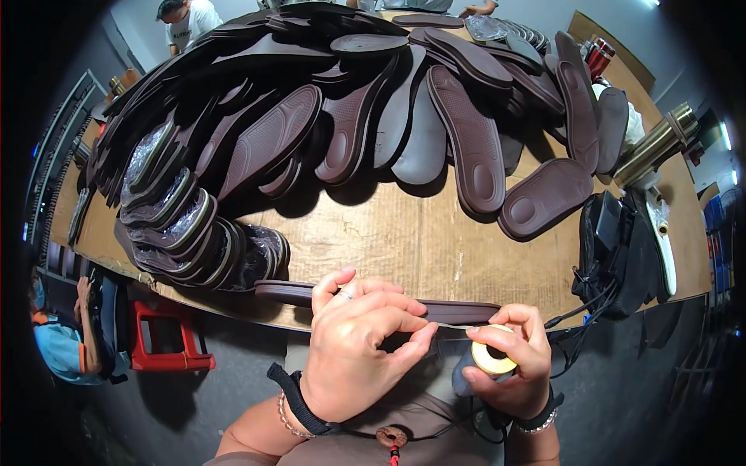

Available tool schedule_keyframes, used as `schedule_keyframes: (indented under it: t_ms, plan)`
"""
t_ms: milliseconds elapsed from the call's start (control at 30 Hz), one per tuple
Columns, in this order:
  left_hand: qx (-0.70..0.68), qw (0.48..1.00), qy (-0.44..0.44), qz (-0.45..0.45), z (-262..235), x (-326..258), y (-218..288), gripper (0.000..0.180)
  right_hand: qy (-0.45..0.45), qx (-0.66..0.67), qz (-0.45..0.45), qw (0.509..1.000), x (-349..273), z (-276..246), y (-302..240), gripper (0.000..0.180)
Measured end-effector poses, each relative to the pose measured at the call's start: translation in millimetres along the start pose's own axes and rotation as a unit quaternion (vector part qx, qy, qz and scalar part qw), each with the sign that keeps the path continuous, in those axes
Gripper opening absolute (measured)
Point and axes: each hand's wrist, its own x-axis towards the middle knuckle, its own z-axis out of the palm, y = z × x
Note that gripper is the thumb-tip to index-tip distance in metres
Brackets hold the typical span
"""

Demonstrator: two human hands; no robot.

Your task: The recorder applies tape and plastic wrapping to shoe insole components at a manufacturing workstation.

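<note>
Thin strand (451, 325) stretched between two hands
The right hand (517, 361) grips a roll (482, 359), the left hand (361, 334) pinches the strand; uneven pulling could tear it. A bump could drop the brown insole (458, 312) off the scuffed table's (373, 241) near edge. Beyond: heaped insoles (466, 140), a person (190, 23).
</note>
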Motion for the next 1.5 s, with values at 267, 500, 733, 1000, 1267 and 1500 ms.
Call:
schedule_keyframes:
  t_ms: [267, 500, 733, 1000, 1267, 1500]
  plan:
    - [0.038, 0.999, -0.024, -0.019, -1.4, 0.5, 8.4, 0.013, -0.008, -0.024, 0.017, 1.0, -3.1, 1.6, -6.3, 0.045]
    - [0.054, 0.998, -0.021, -0.009, 1.6, 2.3, 13.4, 0.013, -0.022, -0.065, 0.029, 0.997, -4.2, -0.8, -11.3, 0.043]
    - [0.063, 0.998, -0.017, -0.009, 4.8, 2.3, 12.3, 0.016, -0.014, -0.065, 0.035, 0.997, -3.1, 0.6, -14.1, 0.042]
    - [0.076, 0.997, -0.017, -0.008, 6.9, 4.2, 14.4, 0.019, -0.012, -0.087, 0.039, 0.995, -3.6, 2.4, -17.1, 0.042]
    - [0.082, 0.997, -0.017, -0.001, 8.1, 5.0, 14.0, 0.019, -0.009, -0.089, 0.044, 0.995, -4.8, 4.6, -17.4, 0.044]
    - [0.081, 0.996, -0.021, -0.004, 7.0, 4.5, 15.2, 0.018, -0.01, -0.077, 0.046, 0.996, -5.2, 3.3, -18.2, 0.043]
